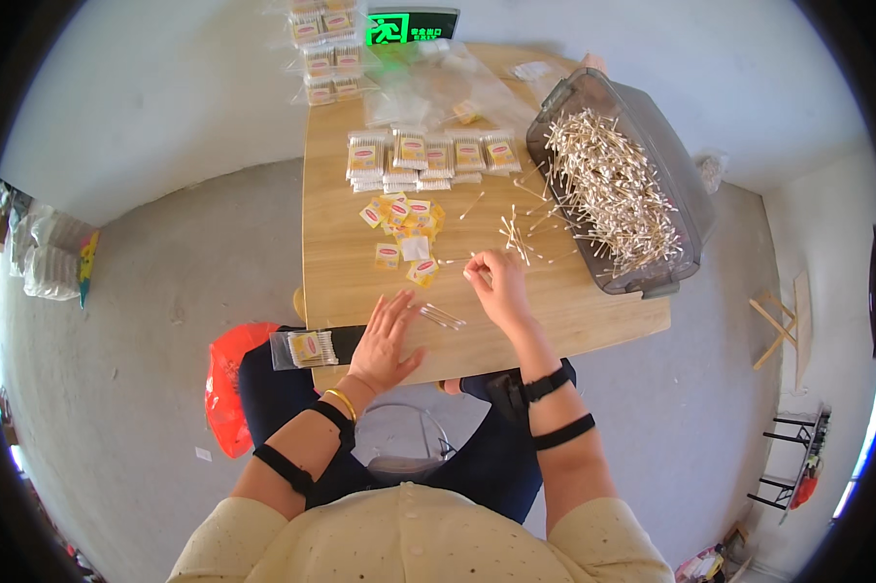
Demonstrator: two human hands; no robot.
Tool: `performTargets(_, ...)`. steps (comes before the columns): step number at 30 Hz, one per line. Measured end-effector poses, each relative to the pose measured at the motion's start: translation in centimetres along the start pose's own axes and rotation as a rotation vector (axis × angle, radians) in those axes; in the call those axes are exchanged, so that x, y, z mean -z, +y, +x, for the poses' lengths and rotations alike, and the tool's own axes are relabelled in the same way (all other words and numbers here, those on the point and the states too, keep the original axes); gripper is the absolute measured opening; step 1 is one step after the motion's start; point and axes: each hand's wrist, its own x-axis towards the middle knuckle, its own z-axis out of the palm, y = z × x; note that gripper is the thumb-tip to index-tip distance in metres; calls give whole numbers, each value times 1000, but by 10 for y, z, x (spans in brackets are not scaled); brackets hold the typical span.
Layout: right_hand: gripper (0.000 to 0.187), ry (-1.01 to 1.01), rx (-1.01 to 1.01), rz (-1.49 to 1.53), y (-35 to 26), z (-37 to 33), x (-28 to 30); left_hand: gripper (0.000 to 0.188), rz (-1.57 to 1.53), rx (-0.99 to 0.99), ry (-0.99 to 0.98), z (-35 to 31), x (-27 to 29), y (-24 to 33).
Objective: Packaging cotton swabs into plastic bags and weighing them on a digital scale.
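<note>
My left hand (385, 340) lies with fingers spread at the table's near edge, fingertips beside a few loose cotton swabs (443, 316). Over the table to its right, my right hand (497, 289) is closed in a pinch; what is between the fingertips is too small to make out. A single swab (451, 260) is by those fingers, and a small heap of swabs (516, 236) lies just beyond. Yellow and white printed cards (399, 216) are scattered ahead of my left hand. Left of that hand, a clear packet of swabs (310, 348) with a yellow card sits on a dark strip.
A grey plastic bin (690, 194) full of swabs stands at the table's right. Stacked swab packs (433, 155) and clear plastic bags (419, 92) fill the back, with more packs (329, 58) at the far left corner. A red bag (232, 389) hangs by my left leg.
</note>
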Motion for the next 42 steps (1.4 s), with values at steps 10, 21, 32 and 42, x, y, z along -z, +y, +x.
performTargets(10, 10, -251, 72, 373, -134, -48, 64, 22, -585, 291, 313, -9, 83, 46)
performTargets(21, 8, -338, 176, 556, -215, -89, 93, 21, -1078, 179, 271, -78, 151, 87)
performTargets(32, 10, -360, 250, 532, -252, -110, 97, 21, -1229, 154, 294, -119, 169, 94)
performTargets(42, 10, -468, 223, 664, -265, -112, 61, 21, -1197, 255, 370, -153, 169, 76)
